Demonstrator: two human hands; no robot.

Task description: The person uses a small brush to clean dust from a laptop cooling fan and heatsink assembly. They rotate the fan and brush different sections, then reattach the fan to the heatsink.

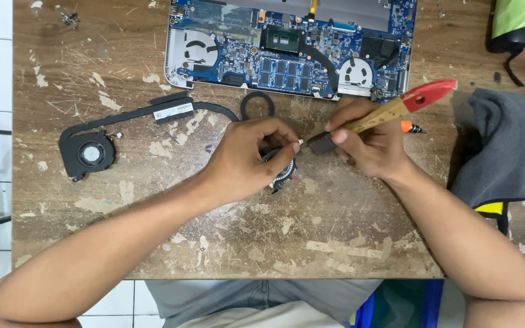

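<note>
A small round cooling fan point(279, 171) is gripped by the left hand point(251, 159) on a worn wooden table point(214, 231), just below an opened laptop point(290, 45). A wooden-handled brush with a red tip point(384, 112) is clasped in the right hand point(369, 141), its bristles touching the fan. Left of the laptop's lower edge, a heatpipe fan assembly point(89, 152) is laid.

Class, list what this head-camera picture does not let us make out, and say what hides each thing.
- Small fan: mostly hidden under the left hand.
- Brush: bristles too small, behind the right hand fingers.
- Laptop board: top cut off by the edge.
- Orange tool: hidden by the right hand.
</note>
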